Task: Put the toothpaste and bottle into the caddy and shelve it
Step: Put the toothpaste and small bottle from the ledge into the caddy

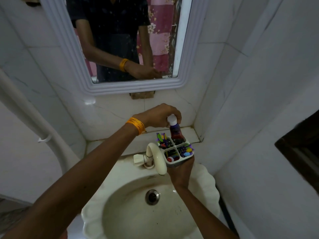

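Left hand (159, 116) is clamped on the white cap of the bottle (174, 133), its base inside the caddy's (174, 163) far-right compartment. Right hand (181, 171) grips the caddy from below, beside the tap (156, 157).

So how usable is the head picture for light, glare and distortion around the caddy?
Head view: dim overall, so the bottle label is unreadable; a small glare spot on the wall tile left of the left hand; wide-angle bending curves the pipe and walls at the edges; the caddy, held by the right hand, is fairly sharp; the mirror looks speckled.
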Motion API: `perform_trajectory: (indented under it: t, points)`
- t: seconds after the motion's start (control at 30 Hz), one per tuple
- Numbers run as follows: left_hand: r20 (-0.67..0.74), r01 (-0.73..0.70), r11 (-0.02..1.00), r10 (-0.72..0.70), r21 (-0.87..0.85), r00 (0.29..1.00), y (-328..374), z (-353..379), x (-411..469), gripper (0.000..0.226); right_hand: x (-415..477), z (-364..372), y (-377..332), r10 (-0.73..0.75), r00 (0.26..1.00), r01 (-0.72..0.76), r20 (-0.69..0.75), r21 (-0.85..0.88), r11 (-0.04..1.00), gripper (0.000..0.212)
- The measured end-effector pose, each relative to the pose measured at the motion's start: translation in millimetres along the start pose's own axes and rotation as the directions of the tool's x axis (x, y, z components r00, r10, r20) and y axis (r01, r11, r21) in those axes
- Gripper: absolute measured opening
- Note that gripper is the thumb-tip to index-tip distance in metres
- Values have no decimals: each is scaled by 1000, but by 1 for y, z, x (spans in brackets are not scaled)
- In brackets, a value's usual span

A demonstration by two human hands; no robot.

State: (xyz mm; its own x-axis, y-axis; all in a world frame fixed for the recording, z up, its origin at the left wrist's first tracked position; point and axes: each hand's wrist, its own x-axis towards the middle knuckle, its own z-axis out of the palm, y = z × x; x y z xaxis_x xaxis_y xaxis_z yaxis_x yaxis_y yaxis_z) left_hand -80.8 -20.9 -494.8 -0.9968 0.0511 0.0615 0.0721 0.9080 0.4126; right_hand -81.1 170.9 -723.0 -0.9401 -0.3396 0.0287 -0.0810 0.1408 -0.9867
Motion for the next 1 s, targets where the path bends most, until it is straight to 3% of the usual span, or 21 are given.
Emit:
perform_trajectory:
  t: [0.13,0.4,0.67,1.0]
  points:
    - [32,-23,998,25,-58,999,-3,4,-1,33,4,1,1,24,999,-24,-27,8,1000,124]
    - [159,75,996,-81,39,984,-7,43,25,27,7,7,-1,-6,998,3,-58,-38,999,124]
    - [127,145,989,-148,39,981,-14,67,42,21,8,7,1,-47,997,42,-55,-87,995,126]
    - [57,161,967,-152,-196,987,-29,70,30,19,5,6,-2,-30,998,25,-59,-77,997,123]
